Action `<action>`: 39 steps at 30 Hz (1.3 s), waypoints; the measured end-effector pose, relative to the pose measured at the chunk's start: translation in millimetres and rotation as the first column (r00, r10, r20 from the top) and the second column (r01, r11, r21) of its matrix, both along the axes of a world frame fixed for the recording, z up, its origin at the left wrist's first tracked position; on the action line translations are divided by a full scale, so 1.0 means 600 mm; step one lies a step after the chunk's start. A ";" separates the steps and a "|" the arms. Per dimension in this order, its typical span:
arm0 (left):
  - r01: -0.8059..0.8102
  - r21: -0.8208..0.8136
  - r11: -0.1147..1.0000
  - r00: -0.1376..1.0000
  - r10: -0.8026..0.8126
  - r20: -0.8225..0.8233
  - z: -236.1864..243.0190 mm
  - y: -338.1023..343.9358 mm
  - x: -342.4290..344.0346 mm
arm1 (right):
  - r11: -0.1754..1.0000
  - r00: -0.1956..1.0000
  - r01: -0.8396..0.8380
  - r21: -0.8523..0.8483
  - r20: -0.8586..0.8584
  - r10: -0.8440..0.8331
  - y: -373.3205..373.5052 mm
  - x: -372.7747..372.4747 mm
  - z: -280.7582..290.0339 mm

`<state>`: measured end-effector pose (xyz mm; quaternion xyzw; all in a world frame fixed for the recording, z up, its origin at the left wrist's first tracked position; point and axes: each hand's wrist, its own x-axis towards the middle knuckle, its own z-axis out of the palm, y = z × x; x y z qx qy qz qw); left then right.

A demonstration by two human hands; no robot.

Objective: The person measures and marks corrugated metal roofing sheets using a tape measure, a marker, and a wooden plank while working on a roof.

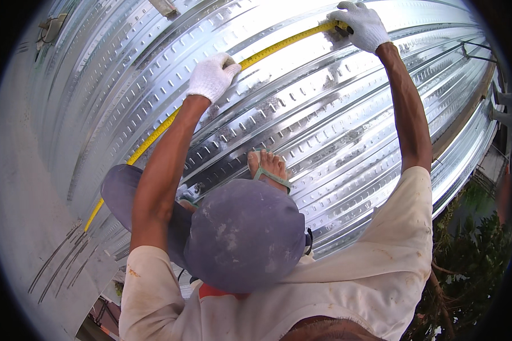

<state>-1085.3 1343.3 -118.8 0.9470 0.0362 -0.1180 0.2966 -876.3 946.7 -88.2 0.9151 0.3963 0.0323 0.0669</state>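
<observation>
A long yellow measuring tape (pixel 287 43) lies stretched across the ribbed shiny metal decking (pixel 324 113). My left hand (pixel 213 77), in a white knit glove, is closed around the tape, thumb against the fingers. Farther right and forward, my right hand (pixel 362 26), also gloved in white, grips the tape at its far right stretch, by a dark patch at the fingertips that I cannot make out. From my left hand the tape continues down past my left forearm and knee to the pale concrete surface at the lower left.
Several thin dark rods (pixel 68 264) stick out by the concrete (pixel 11 187) at left. A piece of wood (pixel 164 7) rests at the top edge. My sandalled foot (pixel 270 169) stands on the decking. Past its right edge are green branches (pixel 466 256).
</observation>
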 end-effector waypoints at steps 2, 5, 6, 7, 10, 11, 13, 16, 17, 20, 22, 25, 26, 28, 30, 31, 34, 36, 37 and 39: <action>0.028 0.036 0.999 1.000 -0.028 -0.003 -0.001 -0.022 0.027 | 0.999 0.999 0.038 0.017 0.002 -0.038 -0.030 0.014 -0.003; 0.044 0.076 0.996 0.999 -0.044 0.003 -0.010 -0.054 0.076 | 0.997 0.999 0.050 0.063 -0.001 -0.050 -0.055 0.020 -0.019; 0.044 0.092 0.995 0.999 -0.045 0.004 -0.014 -0.064 0.090 | 0.996 0.999 0.048 0.080 -0.001 -0.048 -0.056 0.020 -0.025; 0.043 0.107 0.993 0.999 -0.044 0.006 -0.018 -0.074 0.099 | 0.994 0.999 0.047 0.101 -0.006 -0.046 -0.061 0.017 -0.031; 0.045 0.169 0.985 0.999 -0.041 -0.026 -0.018 -0.093 0.128 | 0.987 0.998 0.059 0.148 -0.013 -0.058 -0.078 0.014 -0.033; 0.051 0.191 0.980 0.998 -0.044 -0.043 -0.020 -0.096 0.134 | 0.984 0.998 0.063 0.164 -0.022 -0.060 -0.081 0.013 -0.031; 0.064 0.219 0.974 0.996 -0.047 -0.081 -0.022 -0.096 0.141 | 0.977 0.997 0.075 0.200 -0.038 -0.069 -0.085 0.011 -0.030; 0.069 0.248 0.966 0.993 -0.043 -0.112 -0.028 -0.102 0.148 | 0.936 0.992 0.119 0.332 -0.071 -0.101 -0.101 0.004 -0.032; 0.064 0.258 0.964 0.993 -0.036 -0.112 -0.025 -0.103 0.150 | 0.893 0.988 0.149 0.425 -0.096 -0.119 -0.101 0.000 -0.026; 0.062 0.246 0.967 0.992 -0.031 -0.124 -0.015 -0.104 0.150 | 0.610 0.947 0.315 0.727 -0.287 -0.147 -0.098 -0.032 -0.005; 0.070 0.241 0.968 0.993 -0.043 -0.114 -0.013 -0.102 0.151 | 0.347 0.882 0.458 0.818 -0.466 -0.066 -0.075 -0.065 0.004; 0.072 0.234 0.970 0.992 -0.047 -0.114 -0.018 -0.103 0.149 | 0.144 0.738 0.642 0.753 -0.658 0.149 -0.023 -0.121 0.006; 0.073 0.233 0.970 0.992 -0.047 -0.113 -0.018 -0.102 0.150 | 0.137 0.680 0.694 0.707 -0.706 0.199 -0.004 -0.138 0.001; 0.080 0.249 0.965 0.995 -0.062 -0.078 -0.029 -0.093 0.145 | 0.170 0.570 0.766 0.620 -0.777 0.267 0.037 -0.171 -0.029; 0.079 0.251 0.965 0.995 -0.062 -0.074 -0.030 -0.094 0.147 | 0.084 0.639 0.741 0.666 -0.738 0.218 0.076 -0.196 -0.076; 0.079 0.245 0.966 0.994 -0.058 -0.090 -0.024 -0.100 0.147 | -0.021 0.669 0.724 0.690 -0.693 0.269 0.083 -0.204 -0.089; 0.077 0.247 0.966 0.991 -0.047 -0.127 -0.006 -0.107 0.143 | -0.007 0.686 0.720 0.693 -0.712 0.150 0.065 -0.196 -0.106; 0.096 0.258 0.961 0.987 -0.059 -0.146 0.001 -0.107 0.143 | 0.042 0.736 0.673 0.738 -0.675 0.053 0.043 -0.177 -0.112; 0.095 0.253 0.963 0.989 -0.062 -0.135 -0.002 -0.108 0.145 | 0.071 0.758 0.651 0.756 -0.653 0.002 0.031 -0.166 -0.114; 0.076 0.254 0.964 0.992 -0.046 -0.122 -0.008 -0.106 0.140 | 0.103 0.758 0.648 0.755 -0.652 0.005 0.018 -0.151 -0.107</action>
